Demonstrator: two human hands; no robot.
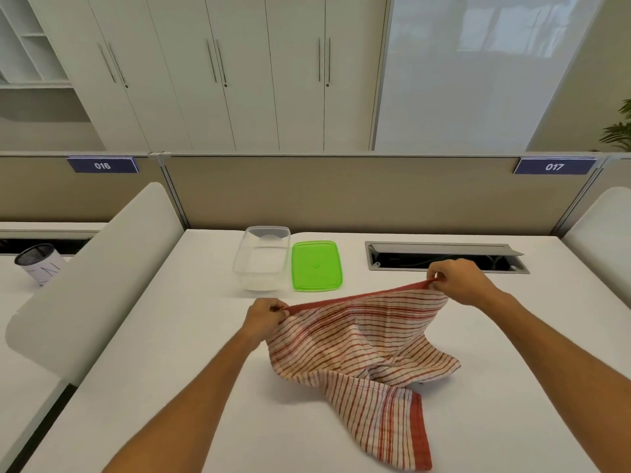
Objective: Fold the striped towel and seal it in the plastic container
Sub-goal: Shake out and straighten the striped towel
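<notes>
So, head view: barely started. The left hand (264, 317) and right hand (456, 279) each have fingers pinching a corner of the striped towel (362, 339), mid-frame, its lower part rumpled on the surface (170, 353). No fold yet. Above it, container (261, 259) open, green lid (316, 266) beside it, so packing and sealing remain.

i count one striped towel (358, 339), one clear container (261, 259), one green lid (316, 266), two number signs (102, 165) (554, 166), one mesh cup (39, 264).
</notes>
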